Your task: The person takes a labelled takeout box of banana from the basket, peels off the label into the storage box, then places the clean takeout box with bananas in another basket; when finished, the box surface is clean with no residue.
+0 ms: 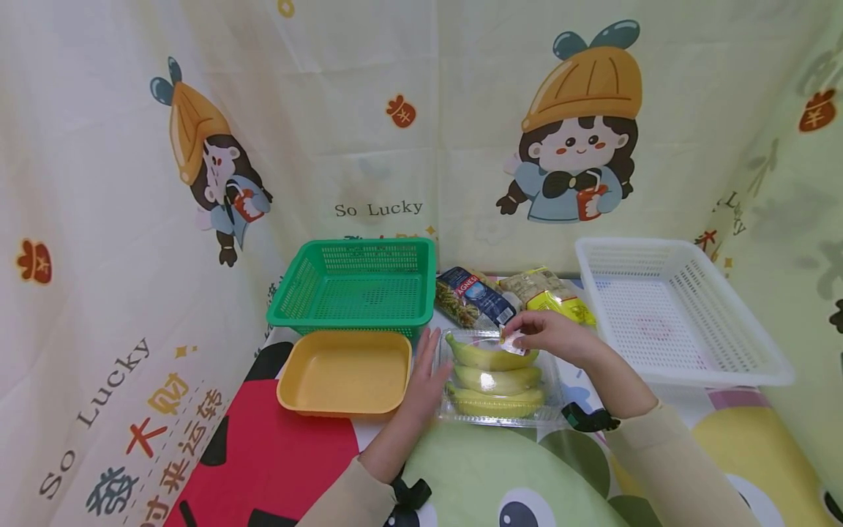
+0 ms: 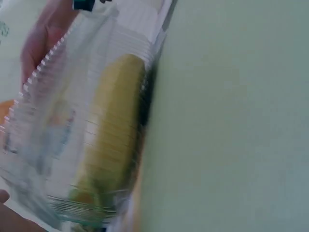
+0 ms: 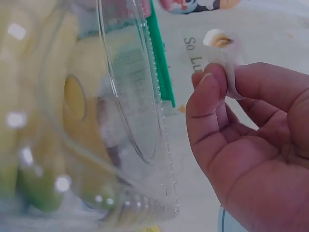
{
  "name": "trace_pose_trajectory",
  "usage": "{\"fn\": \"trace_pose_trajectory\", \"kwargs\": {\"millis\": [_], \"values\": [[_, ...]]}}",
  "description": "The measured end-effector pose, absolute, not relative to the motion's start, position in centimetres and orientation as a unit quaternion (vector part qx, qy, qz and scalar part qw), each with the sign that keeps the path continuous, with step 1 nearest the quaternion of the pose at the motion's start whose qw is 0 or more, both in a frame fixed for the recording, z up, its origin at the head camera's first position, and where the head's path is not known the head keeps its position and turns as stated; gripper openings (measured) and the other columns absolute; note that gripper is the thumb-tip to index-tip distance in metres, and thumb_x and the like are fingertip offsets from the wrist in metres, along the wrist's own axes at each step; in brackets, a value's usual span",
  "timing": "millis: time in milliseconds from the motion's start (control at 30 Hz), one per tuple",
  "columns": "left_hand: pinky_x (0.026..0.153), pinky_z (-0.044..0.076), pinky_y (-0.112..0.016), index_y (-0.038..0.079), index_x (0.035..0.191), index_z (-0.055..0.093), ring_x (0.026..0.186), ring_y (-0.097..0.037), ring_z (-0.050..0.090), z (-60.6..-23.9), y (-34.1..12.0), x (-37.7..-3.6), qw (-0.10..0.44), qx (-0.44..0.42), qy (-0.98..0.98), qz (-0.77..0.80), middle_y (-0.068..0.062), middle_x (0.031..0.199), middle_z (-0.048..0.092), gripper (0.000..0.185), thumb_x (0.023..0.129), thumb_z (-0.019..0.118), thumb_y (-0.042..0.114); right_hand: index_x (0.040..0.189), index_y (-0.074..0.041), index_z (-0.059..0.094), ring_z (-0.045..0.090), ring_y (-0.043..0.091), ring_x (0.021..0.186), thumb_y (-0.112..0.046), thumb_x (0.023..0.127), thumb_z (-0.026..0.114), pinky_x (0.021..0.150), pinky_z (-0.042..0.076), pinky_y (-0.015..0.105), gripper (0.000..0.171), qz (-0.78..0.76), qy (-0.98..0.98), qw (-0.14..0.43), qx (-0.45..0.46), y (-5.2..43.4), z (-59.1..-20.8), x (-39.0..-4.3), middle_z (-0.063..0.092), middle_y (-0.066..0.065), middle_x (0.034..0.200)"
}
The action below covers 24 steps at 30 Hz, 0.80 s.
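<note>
A clear plastic clamshell box [image 1: 556, 399] stands in front of me with several yellow bananas [image 1: 497, 380] inside. Its lid looks closed over the fruit. My right hand [image 1: 556, 338] is above the box's far right part and pinches a small pale sticker [image 3: 231, 79] between thumb and fingertips. The right wrist view shows the sticker curling upward, apart from the box. Along the box's left side lies my left hand [image 1: 423, 380], fingers extended; whether it presses the plastic is hard to tell. One banana [image 2: 113, 125] shows blurred through the box wall in the left wrist view.
A yellow tub [image 1: 344, 373] sits just left of my left hand, with a green basket [image 1: 356, 318] behind it. Two food packets [image 1: 474, 296] lie behind the box. A white basket [image 1: 744, 322] stands at the right. A printed curtain [image 1: 461, 146] hangs at the back.
</note>
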<state>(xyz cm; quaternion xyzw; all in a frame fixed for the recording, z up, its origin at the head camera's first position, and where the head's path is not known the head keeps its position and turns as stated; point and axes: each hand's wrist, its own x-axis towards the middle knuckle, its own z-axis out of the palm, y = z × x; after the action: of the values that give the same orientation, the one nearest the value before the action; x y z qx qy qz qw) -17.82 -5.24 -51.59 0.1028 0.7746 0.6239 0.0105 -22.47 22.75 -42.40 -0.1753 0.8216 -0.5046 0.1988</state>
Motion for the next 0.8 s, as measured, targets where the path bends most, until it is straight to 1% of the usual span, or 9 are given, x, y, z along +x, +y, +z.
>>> {"fn": "trace_pose_trajectory", "kwargs": {"millis": [67,233,300,400,533,600,667,700,800], "values": [[0.119,0.013,-0.066,0.04,0.155,0.027,0.155,-0.028,0.005,-50.6,-5.6,-17.1,-0.001,0.12,0.79,0.601,0.001,0.168,0.005,0.063,0.1,0.054,0.026,0.117,-0.011,0.069,0.061,0.024,0.092,-0.01,0.096,0.06,0.084,0.056,0.047,0.023,-0.496,0.825,0.201,-0.183,22.7,-42.4,-22.4,0.067,0.011,0.116],[0.117,0.02,-0.066,0.03,0.153,0.036,0.154,-0.026,0.013,-47.9,-8.0,-15.7,-0.033,0.181,0.798,0.574,0.0,0.167,0.013,0.057,0.101,0.053,0.018,0.123,-0.019,0.069,0.058,0.026,0.1,-0.008,0.098,0.055,0.083,0.054,0.045,0.031,-0.478,0.828,0.209,-0.205,22.9,-42.4,-22.4,0.064,0.008,0.129],[0.117,0.023,-0.064,0.024,0.151,0.042,0.153,-0.025,0.018,-47.0,-9.6,-15.7,-0.044,0.2,0.797,0.568,0.0,0.165,0.021,0.051,0.102,0.052,0.016,0.126,-0.019,0.068,0.058,0.027,0.101,-0.008,0.098,0.056,0.084,0.054,0.045,0.032,-0.479,0.824,0.215,-0.211,23.0,-42.4,-22.3,0.061,0.009,0.133],[0.118,0.028,-0.058,0.022,0.145,0.051,0.15,-0.022,0.028,-45.7,-12.5,-16.3,-0.053,0.202,0.805,0.555,0.003,0.16,0.035,0.042,0.103,0.051,0.017,0.129,-0.018,0.066,0.059,0.028,0.098,-0.01,0.097,0.058,0.083,0.057,0.044,0.034,-0.487,0.818,0.224,-0.21,23.0,-42.3,-22.2,0.058,0.01,0.136],[0.115,0.038,-0.036,0.025,0.138,0.058,0.143,-0.019,0.04,-44.6,-17.1,-17.3,-0.052,0.148,0.824,0.544,0.005,0.149,0.05,0.035,0.105,0.047,0.027,0.133,-0.016,0.063,0.06,0.028,0.096,-0.009,0.096,0.059,0.083,0.058,0.038,0.038,-0.502,0.806,0.234,-0.208,22.9,-42.2,-22.1,0.055,0.014,0.138],[0.11,0.038,-0.021,0.024,0.137,0.058,0.139,-0.019,0.044,-44.3,-19.4,-17.8,-0.047,0.109,0.823,0.555,0.003,0.145,0.054,0.036,0.105,0.045,0.031,0.135,-0.014,0.062,0.062,0.027,0.095,-0.008,0.095,0.06,0.084,0.058,0.037,0.04,-0.508,0.802,0.237,-0.206,22.8,-42.3,-22.1,0.053,0.015,0.139],[0.104,0.038,-0.011,0.022,0.137,0.059,0.136,-0.019,0.047,-44.4,-21.7,-18.3,-0.047,0.07,0.822,0.563,0.0,0.142,0.057,0.039,0.105,0.043,0.037,0.136,-0.013,0.061,0.063,0.027,0.097,-0.008,0.095,0.06,0.085,0.058,0.037,0.041,-0.511,0.801,0.238,-0.202,22.9,-42.3,-22.1,0.052,0.016,0.141],[0.102,0.038,-0.01,0.02,0.137,0.059,0.134,-0.02,0.049,-44.4,-22.8,-18.4,-0.047,0.056,0.822,0.564,-0.002,0.141,0.058,0.041,0.105,0.042,0.04,0.136,-0.013,0.06,0.064,0.027,0.097,-0.008,0.095,0.06,0.085,0.058,0.037,0.041,-0.513,0.8,0.238,-0.199,22.9,-42.3,-22.1,0.051,0.017,0.141],[0.103,0.04,-0.013,0.017,0.134,0.062,0.131,-0.02,0.053,-44.8,-26.0,-18.8,-0.052,0.024,0.833,0.55,-0.005,0.137,0.062,0.048,0.104,0.04,0.048,0.137,-0.014,0.059,0.065,0.026,0.097,-0.009,0.095,0.061,0.087,0.058,0.037,0.043,-0.514,0.802,0.239,-0.189,23.0,-42.4,-22.1,0.048,0.017,0.144]]}}
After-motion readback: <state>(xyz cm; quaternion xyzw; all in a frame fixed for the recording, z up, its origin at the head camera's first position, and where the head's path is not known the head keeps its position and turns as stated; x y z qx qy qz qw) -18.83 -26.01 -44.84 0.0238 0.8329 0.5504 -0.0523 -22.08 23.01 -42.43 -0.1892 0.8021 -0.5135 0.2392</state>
